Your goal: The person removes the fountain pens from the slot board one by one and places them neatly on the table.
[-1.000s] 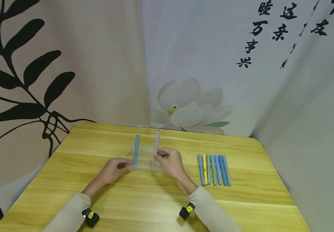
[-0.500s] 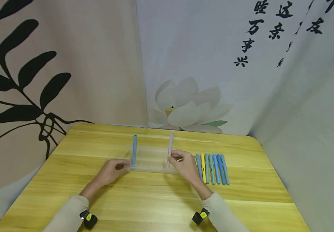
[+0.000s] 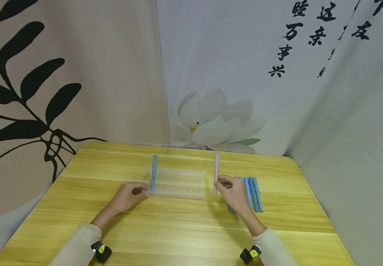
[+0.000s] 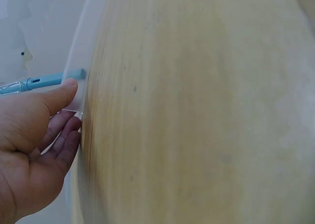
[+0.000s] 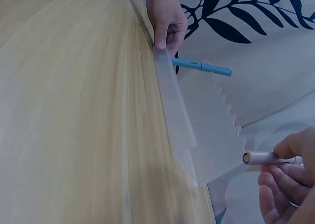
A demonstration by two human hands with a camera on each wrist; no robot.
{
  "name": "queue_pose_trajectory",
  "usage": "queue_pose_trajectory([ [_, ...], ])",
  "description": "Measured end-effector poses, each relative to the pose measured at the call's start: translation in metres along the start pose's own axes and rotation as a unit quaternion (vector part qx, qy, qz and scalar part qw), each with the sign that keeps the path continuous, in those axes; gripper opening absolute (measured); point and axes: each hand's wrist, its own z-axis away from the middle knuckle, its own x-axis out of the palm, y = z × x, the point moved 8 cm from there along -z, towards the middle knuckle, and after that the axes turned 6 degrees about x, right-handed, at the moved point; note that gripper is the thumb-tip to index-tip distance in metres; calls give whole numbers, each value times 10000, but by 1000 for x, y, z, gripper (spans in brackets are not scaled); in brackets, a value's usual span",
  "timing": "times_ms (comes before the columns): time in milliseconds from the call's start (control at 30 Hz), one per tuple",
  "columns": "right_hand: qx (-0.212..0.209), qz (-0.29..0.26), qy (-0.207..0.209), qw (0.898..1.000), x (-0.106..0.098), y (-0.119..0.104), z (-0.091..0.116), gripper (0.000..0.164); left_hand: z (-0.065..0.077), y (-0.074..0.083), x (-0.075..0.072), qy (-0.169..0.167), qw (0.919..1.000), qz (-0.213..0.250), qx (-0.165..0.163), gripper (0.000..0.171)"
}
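Note:
A clear plastic pen rack [image 3: 178, 193] with a notched back edge stands mid-table. One blue pen [image 3: 154, 173] stands upright in its left end. My left hand [image 3: 130, 195] pinches the rack's left corner, thumb on the front lip in the left wrist view. Just past the rack's right end, my right hand [image 3: 233, 192] holds a pale pink pen [image 3: 216, 170] upright between thumb and fingers. Its round end faces the camera in the right wrist view [image 5: 256, 158], apart from the rack.
A row of several pens [image 3: 254, 195] lies on the wooden table [image 3: 178, 232] at the right, partly hidden behind my right hand. Printed curtains [image 3: 211, 74] hang behind the table and along its right side.
My right hand has carried the pink pen rightward along the rack and out past its right end. My left hand stays on the rack's left corner; the blue pen has not moved within the rack.

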Motion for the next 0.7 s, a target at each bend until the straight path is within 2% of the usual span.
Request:
queue_pose_trajectory([
  [300,-10,249,221,9994,-33,19,8,24,0,1,0,-15,10000,14,6,24],
  [700,582,508,527,9956,-76,50,16,28,0,2,0,6,10000,57,-9,23],
])
